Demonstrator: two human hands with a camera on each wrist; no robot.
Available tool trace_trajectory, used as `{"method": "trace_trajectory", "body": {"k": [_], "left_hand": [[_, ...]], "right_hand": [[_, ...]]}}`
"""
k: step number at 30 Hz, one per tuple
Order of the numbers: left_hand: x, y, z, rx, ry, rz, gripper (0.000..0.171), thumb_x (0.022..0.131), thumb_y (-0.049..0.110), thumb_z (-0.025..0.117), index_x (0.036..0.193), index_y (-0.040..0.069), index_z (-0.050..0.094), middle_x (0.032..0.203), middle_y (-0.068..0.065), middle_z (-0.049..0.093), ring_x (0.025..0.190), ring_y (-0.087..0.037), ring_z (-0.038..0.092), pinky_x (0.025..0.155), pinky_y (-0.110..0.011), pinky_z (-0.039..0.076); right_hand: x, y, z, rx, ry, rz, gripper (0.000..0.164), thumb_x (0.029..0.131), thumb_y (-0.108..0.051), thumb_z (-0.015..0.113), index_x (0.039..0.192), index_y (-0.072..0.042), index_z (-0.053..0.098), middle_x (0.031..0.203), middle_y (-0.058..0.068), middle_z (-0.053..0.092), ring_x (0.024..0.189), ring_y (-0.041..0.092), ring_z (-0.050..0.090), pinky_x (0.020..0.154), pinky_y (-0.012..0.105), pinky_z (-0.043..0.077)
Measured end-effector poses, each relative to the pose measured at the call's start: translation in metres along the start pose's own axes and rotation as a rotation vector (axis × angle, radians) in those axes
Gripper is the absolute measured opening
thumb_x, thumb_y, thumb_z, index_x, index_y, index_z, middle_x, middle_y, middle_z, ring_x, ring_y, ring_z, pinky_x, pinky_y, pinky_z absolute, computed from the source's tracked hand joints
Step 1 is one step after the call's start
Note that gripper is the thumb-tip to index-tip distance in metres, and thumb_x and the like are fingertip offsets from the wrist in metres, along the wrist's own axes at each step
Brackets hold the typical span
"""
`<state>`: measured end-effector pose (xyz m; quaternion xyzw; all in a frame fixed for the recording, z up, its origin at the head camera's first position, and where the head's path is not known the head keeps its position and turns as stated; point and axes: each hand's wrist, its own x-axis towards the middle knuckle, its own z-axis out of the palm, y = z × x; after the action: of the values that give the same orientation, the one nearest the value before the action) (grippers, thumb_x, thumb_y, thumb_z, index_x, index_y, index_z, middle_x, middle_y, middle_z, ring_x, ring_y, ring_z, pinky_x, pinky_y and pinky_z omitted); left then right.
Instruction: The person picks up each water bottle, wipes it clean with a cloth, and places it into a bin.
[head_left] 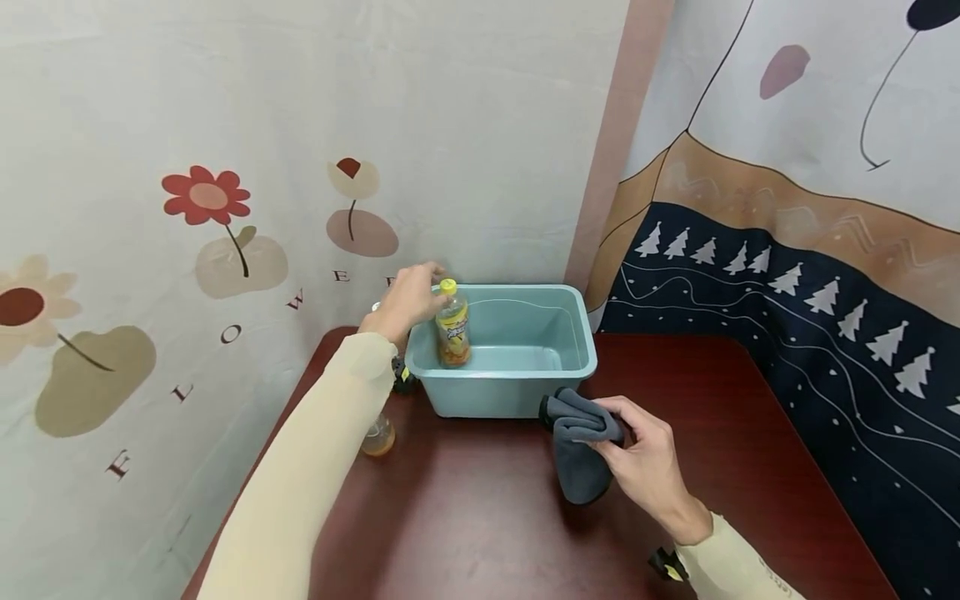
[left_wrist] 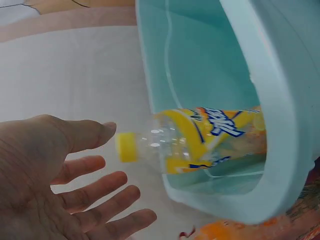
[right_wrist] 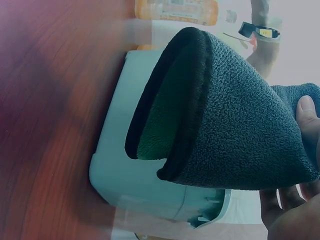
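A plastic drink bottle [head_left: 453,329] with a yellow cap and yellow label stands inside a light teal tub [head_left: 510,396], at its left end. My left hand [head_left: 408,302] is beside the cap, fingers spread; the left wrist view shows a small gap between the thumb and the yellow cap [left_wrist: 126,147]. My right hand [head_left: 651,458] pinches a folded dark grey cloth [head_left: 581,467], which hangs in front of the tub's right side. In the right wrist view the cloth [right_wrist: 245,115] has a black edge and covers part of the tub.
Left of the tub, another bottle [head_left: 379,437] with orange contents is partly hidden behind my left forearm. A dark red wooden table [head_left: 465,517] bears everything. Printed fabric [head_left: 480,150] hangs close behind the tub, and a dark tree-patterned fabric [head_left: 750,300] borders the right.
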<state>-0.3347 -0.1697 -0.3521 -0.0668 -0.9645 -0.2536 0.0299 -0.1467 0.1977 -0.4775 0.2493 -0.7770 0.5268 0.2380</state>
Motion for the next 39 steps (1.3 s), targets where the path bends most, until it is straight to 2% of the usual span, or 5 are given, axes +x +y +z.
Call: {"method": "trace_trajectory", "body": {"k": [11,20,24,32,39], "left_hand": [[-0.056,-0.012,-0.026,-0.08,0.051,0.092,0.049,0.117,0.029,0.074,0.161,0.009,0.065,0.161,-0.02,0.07,0.15,-0.042,0.068,0.126,-0.063,0.057],[-0.112,-0.045,-0.051,-0.097,0.164,0.192,0.029,0.114,0.027,0.08,0.14,0.015,0.082,0.139,-0.012,0.085,0.12,-0.04,0.085,0.099,-0.058,0.071],[-0.131,-0.066,-0.045,-0.096,0.206,0.212,0.024,0.11,0.025,0.086,0.131,0.014,0.085,0.126,-0.009,0.088,0.106,-0.032,0.087,0.089,-0.041,0.072],[-0.156,-0.114,-0.034,-0.153,0.206,0.196,0.037,0.099,0.024,0.098,0.132,0.016,0.084,0.128,-0.007,0.085,0.118,-0.03,0.08,0.097,-0.005,0.058],[-0.167,-0.136,-0.029,-0.176,0.186,0.171,0.038,0.098,0.029,0.099,0.131,0.021,0.082,0.126,-0.006,0.085,0.109,0.003,0.073,0.091,-0.005,0.058]], "right_hand": [[-0.005,0.001,-0.006,-0.015,0.025,-0.01,0.056,0.083,0.016,0.096,0.131,-0.009,0.083,0.122,0.015,0.085,0.11,-0.002,0.079,0.099,0.012,0.064],[-0.006,0.004,-0.011,-0.066,0.045,0.021,0.052,0.085,0.013,0.097,0.129,-0.012,0.084,0.119,0.012,0.086,0.105,-0.005,0.078,0.094,0.009,0.063],[-0.007,0.003,-0.014,-0.083,0.063,0.049,0.051,0.085,0.012,0.097,0.129,-0.011,0.084,0.12,0.012,0.086,0.105,-0.006,0.078,0.093,0.009,0.063],[-0.009,0.005,-0.014,-0.099,0.046,0.077,0.051,0.087,0.012,0.097,0.13,-0.012,0.083,0.122,0.012,0.085,0.106,-0.006,0.078,0.093,0.009,0.064],[-0.011,0.005,-0.012,-0.098,0.046,0.077,0.052,0.086,0.011,0.098,0.129,-0.014,0.084,0.121,0.011,0.086,0.104,-0.006,0.079,0.092,0.01,0.064]]}}
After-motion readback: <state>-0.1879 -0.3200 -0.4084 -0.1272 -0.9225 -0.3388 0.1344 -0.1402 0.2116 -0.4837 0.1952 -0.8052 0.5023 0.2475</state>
